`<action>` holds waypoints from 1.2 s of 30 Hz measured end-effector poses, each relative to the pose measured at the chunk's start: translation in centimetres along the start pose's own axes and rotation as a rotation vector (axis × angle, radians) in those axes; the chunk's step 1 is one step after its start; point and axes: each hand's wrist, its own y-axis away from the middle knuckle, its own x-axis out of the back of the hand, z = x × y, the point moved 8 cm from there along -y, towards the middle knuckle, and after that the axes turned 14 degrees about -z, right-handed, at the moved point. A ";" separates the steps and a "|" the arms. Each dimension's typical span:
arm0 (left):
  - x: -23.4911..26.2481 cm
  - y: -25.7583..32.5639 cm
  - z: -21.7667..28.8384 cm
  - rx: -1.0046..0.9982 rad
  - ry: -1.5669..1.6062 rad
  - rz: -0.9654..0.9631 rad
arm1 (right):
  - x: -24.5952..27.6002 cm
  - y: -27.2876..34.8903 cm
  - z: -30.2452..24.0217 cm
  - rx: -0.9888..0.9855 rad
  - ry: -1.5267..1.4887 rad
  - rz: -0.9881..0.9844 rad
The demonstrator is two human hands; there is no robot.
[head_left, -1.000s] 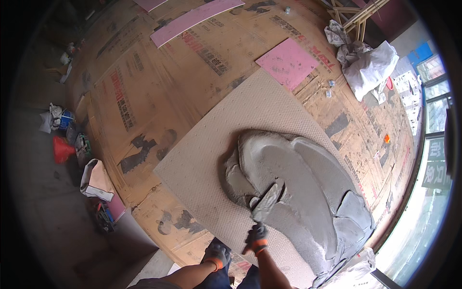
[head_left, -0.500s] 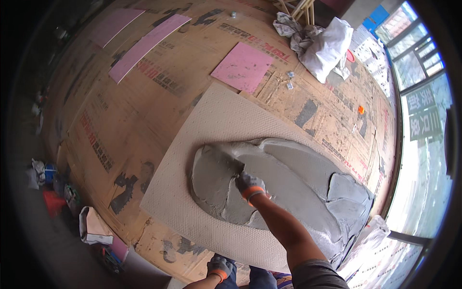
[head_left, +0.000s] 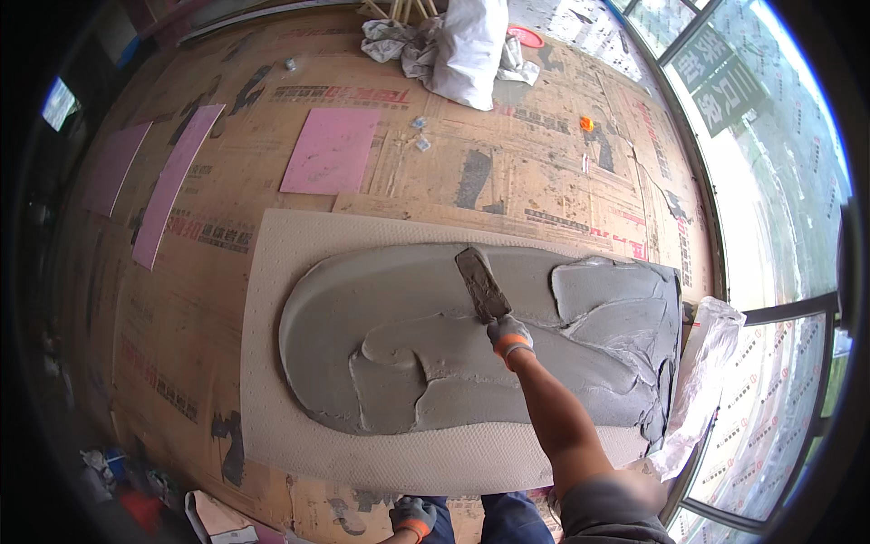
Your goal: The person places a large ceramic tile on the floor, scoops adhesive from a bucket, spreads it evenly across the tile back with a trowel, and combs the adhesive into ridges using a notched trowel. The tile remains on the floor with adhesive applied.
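Note:
In my right hand [head_left: 509, 337], gloved in grey with an orange cuff, is the handle of a trowel [head_left: 481, 283]. Its long blade, smeared with grey paste, lies against the wet mortar [head_left: 399, 290]. The mortar covers much of a large beige slab [head_left: 272, 240] with a dimpled surface. It is smooth along the far and left side, while ridges and folds show in the middle and at the right end. My left hand [head_left: 412, 514], in a matching glove, rests on my left knee with nothing visible in it.
Printed cardboard [head_left: 208, 290] covers the floor. Beyond the slab lie a pink board [head_left: 332, 150] and pink strips [head_left: 177, 186]. A white sack [head_left: 467, 54] stands at the back, with windows [head_left: 770, 199] along the right. A clear plastic wrap [head_left: 702, 385] borders the slab's right end.
My right hand has drawn the trowel rightward across the mortar, leaving a smooth band along the far side. The whole view has turned. My left hand stays on my knee.

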 end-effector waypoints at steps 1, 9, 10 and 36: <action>-0.1 -0.3 0.5 -0.035 -0.042 0.045 | 0.9 -1.3 2.9 0.000 -0.033 0.035; -5.2 -1.7 2.4 -0.012 -0.180 0.279 | 8.4 -5.4 20.7 0.018 -0.087 0.132; -5.7 -2.1 3.4 -0.013 -0.196 0.267 | 9.3 -6.1 23.2 0.000 -0.089 0.124; -9.5 -0.9 15.5 0.119 -0.360 0.095 | 25.8 -17.3 33.8 0.050 -1.099 -0.284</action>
